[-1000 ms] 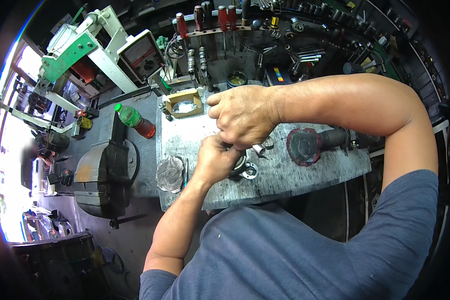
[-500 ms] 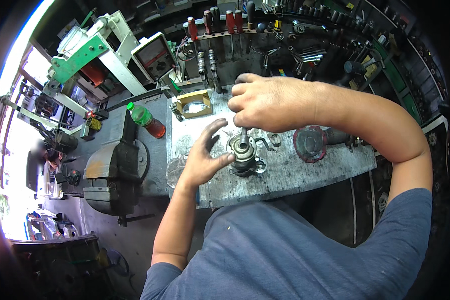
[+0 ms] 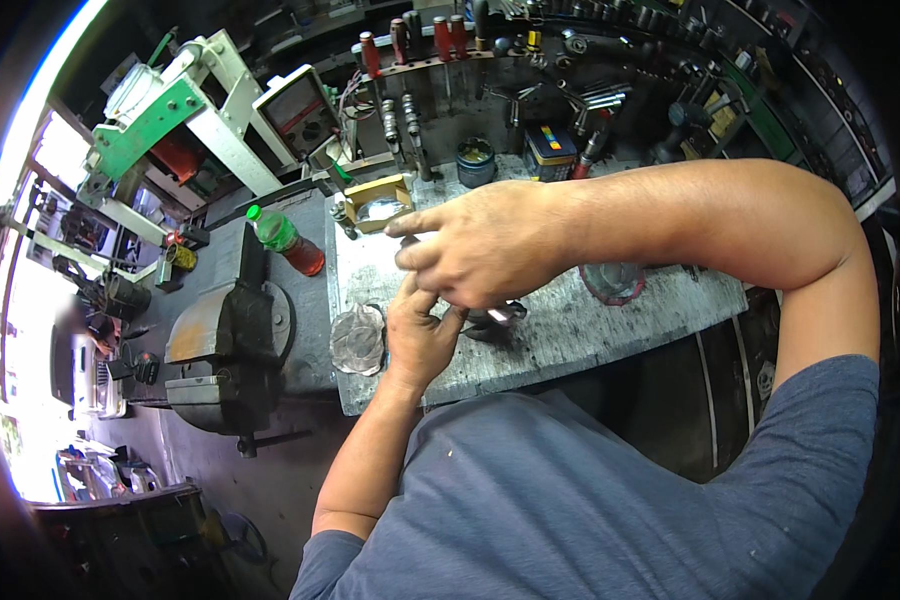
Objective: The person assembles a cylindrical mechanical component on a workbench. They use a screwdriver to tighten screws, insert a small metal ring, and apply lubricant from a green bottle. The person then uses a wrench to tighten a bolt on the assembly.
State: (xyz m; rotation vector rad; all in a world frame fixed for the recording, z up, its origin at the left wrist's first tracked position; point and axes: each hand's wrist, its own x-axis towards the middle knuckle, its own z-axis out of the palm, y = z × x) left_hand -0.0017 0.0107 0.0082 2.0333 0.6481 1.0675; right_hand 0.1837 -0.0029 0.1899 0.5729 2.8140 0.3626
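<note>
Work looks mid-way, done/left split unreadable: metal part (image 3: 504, 315) sits mid-surface (image 3: 590, 340) toward the near edge, mostly hidden by half-curled right hand (image 3: 500, 242) and bent-fingered left hand (image 3: 420, 335), can't tell either's grip.

Hands (image 3: 495, 245) together again over metal part (image 3: 505, 314) (apart 0.5 s ago).

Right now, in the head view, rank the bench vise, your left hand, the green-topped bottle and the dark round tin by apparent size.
1. Bench vise
2. Left hand, partly covered by the right hand
3. Green-topped bottle
4. Dark round tin
</note>
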